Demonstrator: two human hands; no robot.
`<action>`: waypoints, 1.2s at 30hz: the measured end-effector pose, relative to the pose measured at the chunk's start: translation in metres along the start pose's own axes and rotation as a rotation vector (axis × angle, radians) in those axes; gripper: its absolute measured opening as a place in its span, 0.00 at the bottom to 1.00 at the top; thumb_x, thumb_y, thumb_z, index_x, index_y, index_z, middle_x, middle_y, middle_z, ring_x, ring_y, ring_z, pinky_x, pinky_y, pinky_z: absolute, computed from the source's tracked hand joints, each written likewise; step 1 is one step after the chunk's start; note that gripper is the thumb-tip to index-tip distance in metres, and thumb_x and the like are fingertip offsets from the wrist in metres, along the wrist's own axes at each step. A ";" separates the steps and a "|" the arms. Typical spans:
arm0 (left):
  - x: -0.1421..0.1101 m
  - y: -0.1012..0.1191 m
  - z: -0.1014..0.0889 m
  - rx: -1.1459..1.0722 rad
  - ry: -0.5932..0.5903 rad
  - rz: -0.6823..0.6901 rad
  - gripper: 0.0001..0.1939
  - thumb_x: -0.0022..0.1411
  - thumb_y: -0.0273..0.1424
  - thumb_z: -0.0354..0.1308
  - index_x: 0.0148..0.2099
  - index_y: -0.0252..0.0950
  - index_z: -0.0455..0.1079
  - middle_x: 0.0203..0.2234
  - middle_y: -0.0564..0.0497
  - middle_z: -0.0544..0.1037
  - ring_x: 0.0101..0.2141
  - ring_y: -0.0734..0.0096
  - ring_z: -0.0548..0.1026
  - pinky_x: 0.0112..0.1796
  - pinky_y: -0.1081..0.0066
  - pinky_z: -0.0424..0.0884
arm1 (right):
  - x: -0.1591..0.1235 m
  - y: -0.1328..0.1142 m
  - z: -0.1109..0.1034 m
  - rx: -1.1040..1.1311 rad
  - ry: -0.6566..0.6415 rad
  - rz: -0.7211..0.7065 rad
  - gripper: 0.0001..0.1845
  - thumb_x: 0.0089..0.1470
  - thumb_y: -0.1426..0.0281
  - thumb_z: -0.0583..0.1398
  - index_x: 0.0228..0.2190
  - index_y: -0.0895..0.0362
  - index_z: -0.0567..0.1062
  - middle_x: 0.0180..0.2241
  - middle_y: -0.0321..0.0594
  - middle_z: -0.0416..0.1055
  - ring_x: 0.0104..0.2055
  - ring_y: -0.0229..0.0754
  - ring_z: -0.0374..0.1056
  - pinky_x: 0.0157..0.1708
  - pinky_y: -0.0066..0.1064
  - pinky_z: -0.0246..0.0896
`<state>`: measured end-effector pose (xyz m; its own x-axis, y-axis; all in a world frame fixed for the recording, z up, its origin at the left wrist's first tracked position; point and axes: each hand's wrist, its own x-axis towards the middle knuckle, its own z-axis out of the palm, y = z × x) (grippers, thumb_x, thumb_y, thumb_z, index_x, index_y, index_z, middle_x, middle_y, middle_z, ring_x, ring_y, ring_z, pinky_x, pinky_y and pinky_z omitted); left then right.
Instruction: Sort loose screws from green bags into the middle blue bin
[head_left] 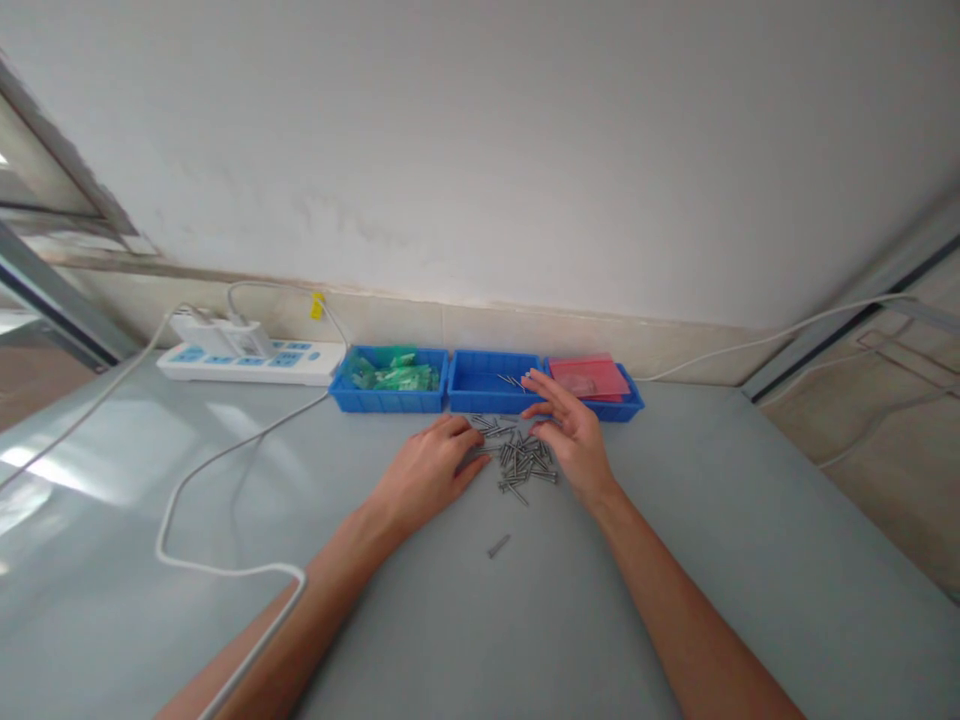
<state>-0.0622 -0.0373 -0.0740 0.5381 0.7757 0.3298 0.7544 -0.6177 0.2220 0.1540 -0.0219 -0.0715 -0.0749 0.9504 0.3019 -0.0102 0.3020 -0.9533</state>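
Note:
A loose pile of grey metal screws (525,460) lies on the table between my two hands. My left hand (431,465) rests at the pile's left side, fingers curled, with a screw (489,449) showing between thumb and index finger. To the right, my right hand (566,430) hovers beside the pile, its fingers apart and nothing visible in them. Its fingertips reach the front of the middle blue bin (480,372), where a few screws (511,381) lie. One single screw (499,546) sits apart, nearer to me.
The left blue bin (390,402) holds green plastic packets (397,375); pink sheets or bags (589,376) lie in the right blue bin (626,410). A white power strip (300,373) with plugs stands at the back left. A white cable (187,480) crosses the table towards my left forearm.

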 end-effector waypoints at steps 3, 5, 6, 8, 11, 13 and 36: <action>0.001 0.000 0.000 -0.038 -0.001 0.001 0.07 0.70 0.30 0.56 0.42 0.36 0.76 0.37 0.46 0.78 0.39 0.62 0.78 0.42 0.67 0.76 | -0.002 0.001 0.001 -0.040 0.018 -0.019 0.30 0.44 0.75 0.59 0.51 0.51 0.76 0.55 0.45 0.75 0.38 0.40 0.72 0.37 0.33 0.69; 0.001 0.001 0.000 -0.057 -0.004 -0.006 0.08 0.70 0.28 0.55 0.41 0.37 0.75 0.36 0.47 0.77 0.38 0.64 0.77 0.41 0.68 0.75 | -0.003 0.004 0.002 -0.068 0.023 -0.013 0.27 0.43 0.75 0.58 0.48 0.52 0.77 0.53 0.44 0.76 0.37 0.40 0.72 0.35 0.33 0.69; 0.001 0.001 0.001 -0.062 -0.007 -0.011 0.08 0.71 0.28 0.54 0.41 0.36 0.75 0.36 0.47 0.77 0.37 0.64 0.77 0.40 0.68 0.75 | -0.003 0.005 0.002 -0.077 0.023 -0.009 0.26 0.43 0.75 0.58 0.46 0.52 0.77 0.52 0.44 0.76 0.36 0.40 0.72 0.34 0.33 0.68; 0.001 0.001 0.002 -0.068 -0.019 -0.026 0.08 0.71 0.28 0.53 0.41 0.36 0.74 0.36 0.47 0.77 0.38 0.63 0.77 0.41 0.68 0.74 | -0.003 0.007 0.002 -0.084 0.018 -0.002 0.24 0.43 0.76 0.58 0.45 0.53 0.77 0.50 0.43 0.77 0.35 0.40 0.72 0.34 0.32 0.68; 0.002 0.001 0.003 -0.072 -0.052 -0.059 0.09 0.72 0.28 0.52 0.40 0.36 0.72 0.37 0.46 0.76 0.40 0.61 0.77 0.43 0.66 0.74 | -0.004 0.009 0.001 -0.087 0.009 -0.011 0.25 0.43 0.76 0.58 0.45 0.53 0.77 0.49 0.43 0.77 0.34 0.39 0.73 0.33 0.31 0.67; 0.002 0.001 0.002 -0.086 -0.054 -0.081 0.09 0.73 0.28 0.50 0.41 0.36 0.71 0.38 0.46 0.76 0.41 0.61 0.77 0.43 0.65 0.74 | -0.004 0.011 0.001 -0.094 0.001 -0.022 0.24 0.43 0.76 0.58 0.45 0.53 0.77 0.48 0.42 0.78 0.33 0.38 0.72 0.34 0.31 0.67; 0.003 0.008 -0.008 -0.202 0.072 0.048 0.12 0.76 0.33 0.47 0.45 0.36 0.70 0.38 0.47 0.76 0.39 0.65 0.75 0.42 0.67 0.72 | -0.008 0.008 0.001 0.049 -0.236 0.093 0.15 0.44 0.75 0.62 0.36 0.54 0.83 0.32 0.38 0.79 0.33 0.39 0.73 0.37 0.34 0.69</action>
<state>-0.0576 -0.0408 -0.0637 0.5378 0.7379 0.4079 0.6340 -0.6728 0.3813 0.1533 -0.0272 -0.0815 -0.3080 0.9287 0.2067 -0.0405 0.2043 -0.9781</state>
